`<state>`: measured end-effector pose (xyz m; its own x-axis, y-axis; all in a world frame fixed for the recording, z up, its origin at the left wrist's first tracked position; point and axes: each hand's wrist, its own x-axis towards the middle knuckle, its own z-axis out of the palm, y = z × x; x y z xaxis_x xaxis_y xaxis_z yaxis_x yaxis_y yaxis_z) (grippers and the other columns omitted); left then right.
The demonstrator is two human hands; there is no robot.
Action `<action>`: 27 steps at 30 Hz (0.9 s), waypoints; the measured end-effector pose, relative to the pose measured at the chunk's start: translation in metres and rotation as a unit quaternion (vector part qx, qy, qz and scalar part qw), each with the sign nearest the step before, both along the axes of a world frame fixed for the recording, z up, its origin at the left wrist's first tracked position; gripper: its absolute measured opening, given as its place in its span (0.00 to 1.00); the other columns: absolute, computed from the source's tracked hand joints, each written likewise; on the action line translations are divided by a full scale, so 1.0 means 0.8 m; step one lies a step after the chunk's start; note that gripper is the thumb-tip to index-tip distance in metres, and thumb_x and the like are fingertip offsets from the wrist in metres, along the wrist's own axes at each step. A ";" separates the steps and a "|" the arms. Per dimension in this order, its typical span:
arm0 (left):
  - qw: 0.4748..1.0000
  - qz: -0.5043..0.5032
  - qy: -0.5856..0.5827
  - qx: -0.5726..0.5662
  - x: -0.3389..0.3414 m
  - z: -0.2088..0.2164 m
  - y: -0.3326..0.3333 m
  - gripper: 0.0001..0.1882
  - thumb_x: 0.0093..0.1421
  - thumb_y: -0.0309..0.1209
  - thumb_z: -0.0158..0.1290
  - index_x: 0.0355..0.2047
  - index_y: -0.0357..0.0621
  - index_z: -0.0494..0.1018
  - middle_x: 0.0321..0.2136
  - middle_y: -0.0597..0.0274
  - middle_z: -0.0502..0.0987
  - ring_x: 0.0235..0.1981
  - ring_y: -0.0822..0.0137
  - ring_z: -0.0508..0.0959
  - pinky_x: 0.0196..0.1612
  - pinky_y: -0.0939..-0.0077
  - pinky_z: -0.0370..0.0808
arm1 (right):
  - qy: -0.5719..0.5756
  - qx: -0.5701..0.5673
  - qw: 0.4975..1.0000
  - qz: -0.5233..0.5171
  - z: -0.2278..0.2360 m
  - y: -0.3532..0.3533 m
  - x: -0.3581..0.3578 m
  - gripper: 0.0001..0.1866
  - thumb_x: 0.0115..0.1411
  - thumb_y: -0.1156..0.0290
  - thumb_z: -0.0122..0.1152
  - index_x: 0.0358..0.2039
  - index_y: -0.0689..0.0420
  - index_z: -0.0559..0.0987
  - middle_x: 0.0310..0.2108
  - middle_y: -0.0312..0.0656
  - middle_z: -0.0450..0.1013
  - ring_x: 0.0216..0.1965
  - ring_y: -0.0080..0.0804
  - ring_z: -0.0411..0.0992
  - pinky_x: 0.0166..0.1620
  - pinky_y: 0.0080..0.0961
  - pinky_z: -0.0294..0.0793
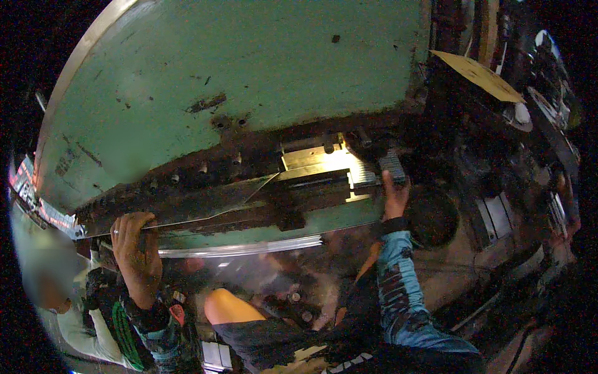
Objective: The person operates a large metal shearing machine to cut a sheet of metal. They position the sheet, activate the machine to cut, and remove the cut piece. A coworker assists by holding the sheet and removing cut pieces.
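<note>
My left hand [134, 249], a ring on one finger, is curled over the near edge of a long thin metal sheet [205, 209]. The sheet runs rightward along the machine bed toward a brightly lit metal die block [314, 162]. Right of that block, my right hand [395, 198] reaches up with its fingers around a small grey ridged piece [392, 165]; its exact kind is hard to make out. Above both hands stands the large green machine plate [280, 62], scuffed and worn.
Another person [93, 324] in pale sleeves is close by at the left. Bright metal strips [249, 247] lie below the bed, in front of me. A yellowish flat panel [483, 75] juts out at the upper right. Dark machine parts surround the right side.
</note>
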<state>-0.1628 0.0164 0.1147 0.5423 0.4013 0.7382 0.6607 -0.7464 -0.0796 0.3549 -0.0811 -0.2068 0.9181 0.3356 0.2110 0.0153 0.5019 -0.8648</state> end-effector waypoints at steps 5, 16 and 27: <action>1.000 -0.008 -0.004 0.011 0.003 -0.015 0.016 0.10 0.57 0.23 0.56 0.41 0.41 0.76 0.38 0.53 0.78 0.43 0.49 0.76 0.54 0.57 0.69 | -0.070 -0.163 0.983 -0.045 0.004 0.015 -0.028 0.59 0.49 0.55 0.84 0.70 0.67 0.55 0.65 0.48 0.65 0.64 0.41 0.64 0.68 0.36 0.62; 0.999 -0.021 -0.005 0.025 0.000 -0.014 0.024 0.14 0.52 0.20 0.55 0.41 0.42 0.76 0.37 0.56 0.79 0.41 0.50 0.76 0.51 0.57 0.69 | 0.053 -0.111 0.991 0.054 0.043 0.007 -0.055 0.65 0.46 0.53 0.85 0.74 0.61 0.51 0.70 0.47 0.60 0.68 0.43 0.60 0.69 0.41 0.61; 0.998 -0.039 0.025 0.050 -0.012 -0.026 0.019 0.13 0.51 0.22 0.56 0.38 0.45 0.77 0.37 0.59 0.80 0.40 0.53 0.77 0.50 0.57 0.69 | 0.104 -0.151 0.982 0.041 0.047 0.005 -0.059 0.68 0.45 0.53 0.85 0.75 0.65 0.47 0.72 0.51 0.55 0.70 0.45 0.57 0.70 0.41 0.60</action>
<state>-0.1723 0.0316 0.0938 0.6069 0.2818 0.7432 0.5940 -0.7821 -0.1885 0.3074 -0.0772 -0.1695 0.8978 0.4292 -0.0988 -0.2070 0.2132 -0.9548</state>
